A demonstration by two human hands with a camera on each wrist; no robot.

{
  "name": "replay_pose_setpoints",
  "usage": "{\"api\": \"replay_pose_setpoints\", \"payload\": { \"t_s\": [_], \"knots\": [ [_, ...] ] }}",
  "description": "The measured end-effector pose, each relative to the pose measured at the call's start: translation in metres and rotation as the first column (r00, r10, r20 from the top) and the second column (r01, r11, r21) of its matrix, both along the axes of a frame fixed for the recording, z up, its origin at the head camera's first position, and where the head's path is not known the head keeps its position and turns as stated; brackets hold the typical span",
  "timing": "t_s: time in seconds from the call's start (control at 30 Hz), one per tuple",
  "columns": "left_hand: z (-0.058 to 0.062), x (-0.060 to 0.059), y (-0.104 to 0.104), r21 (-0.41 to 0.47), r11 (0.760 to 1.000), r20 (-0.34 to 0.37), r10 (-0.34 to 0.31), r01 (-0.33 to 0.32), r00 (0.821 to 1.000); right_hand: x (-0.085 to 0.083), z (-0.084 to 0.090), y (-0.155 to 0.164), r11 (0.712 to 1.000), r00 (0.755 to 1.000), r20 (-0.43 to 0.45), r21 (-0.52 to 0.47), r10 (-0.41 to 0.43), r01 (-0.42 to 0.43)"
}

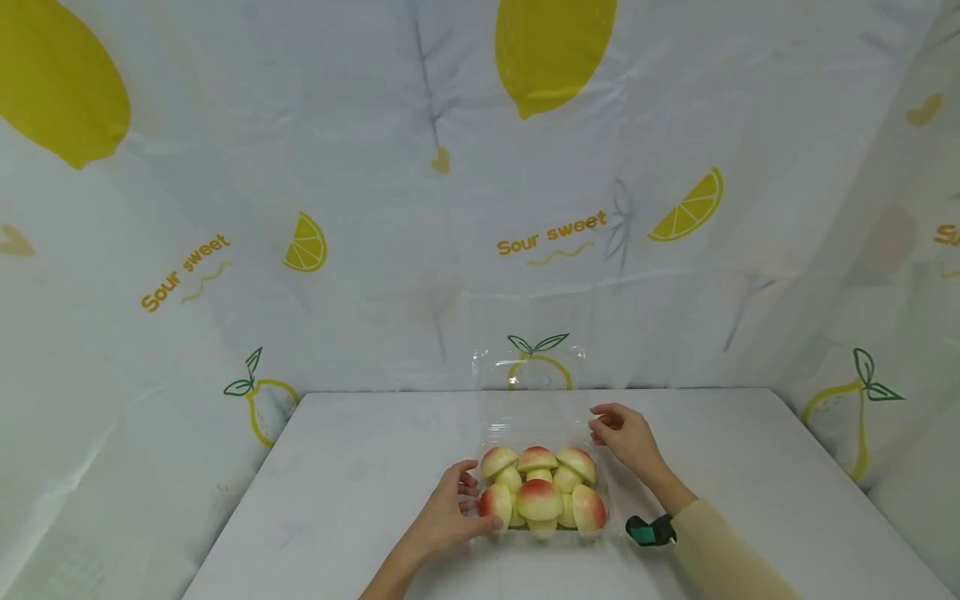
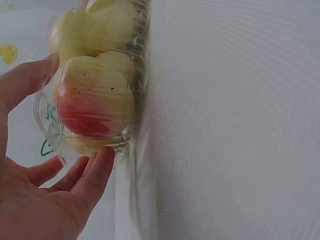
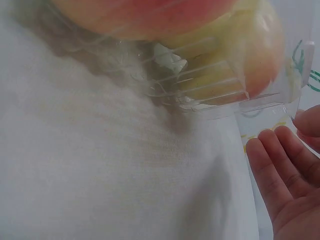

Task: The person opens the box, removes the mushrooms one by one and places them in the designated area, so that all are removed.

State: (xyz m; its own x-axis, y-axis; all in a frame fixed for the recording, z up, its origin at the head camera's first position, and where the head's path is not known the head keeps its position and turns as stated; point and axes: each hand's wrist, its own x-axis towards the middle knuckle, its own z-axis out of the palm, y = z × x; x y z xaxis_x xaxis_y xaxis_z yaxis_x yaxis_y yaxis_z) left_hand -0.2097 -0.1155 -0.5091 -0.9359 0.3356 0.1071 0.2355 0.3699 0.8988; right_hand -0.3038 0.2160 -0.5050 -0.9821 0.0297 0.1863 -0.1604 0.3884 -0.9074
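Observation:
A clear plastic clamshell box [image 1: 547, 537] holds several mushroom-shaped pieces [image 1: 538, 498], pale yellow with red-blushed caps. Its transparent lid [image 1: 491, 379] stands raised at the back. My left hand [image 1: 448, 512] grips the box's left side, thumb over the front rim. In the left wrist view, the fingers [image 2: 100, 167] curve against the box's lower side wall. At the back right corner, my right hand [image 1: 628, 437] has its thumb and forefinger together on the lid's edge, seemingly pinching it. The other fingers [image 3: 265, 160] of that hand extend loosely in the right wrist view.
A small black and green object [image 1: 651, 531] lies by the right sleeve [image 1: 723, 554], right of the box. The white table [image 1: 330, 475] reaches back to a hanging cloth [image 1: 375, 292] printed with lemons and lettering. More of this cloth hangs at both sides.

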Motion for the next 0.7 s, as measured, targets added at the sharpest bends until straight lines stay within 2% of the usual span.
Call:
{"api": "replay_pose_setpoints", "payload": {
  "t_s": [0.3,0.7],
  "knots": [
    [-0.0012,0.0002,0.0014,-0.017,1.000,-0.005,0.004,-0.004,1.000,0.0062,0.0002,0.0010,0.999,0.999,0.049,0.054,0.000,-0.003],
    [-0.0006,0.0002,-0.0031,0.013,0.998,0.064,-0.056,0.056,0.996,0.0091,-0.0002,0.0019,0.999,0.998,0.046,0.037,0.030,-0.031]
  ]
}}
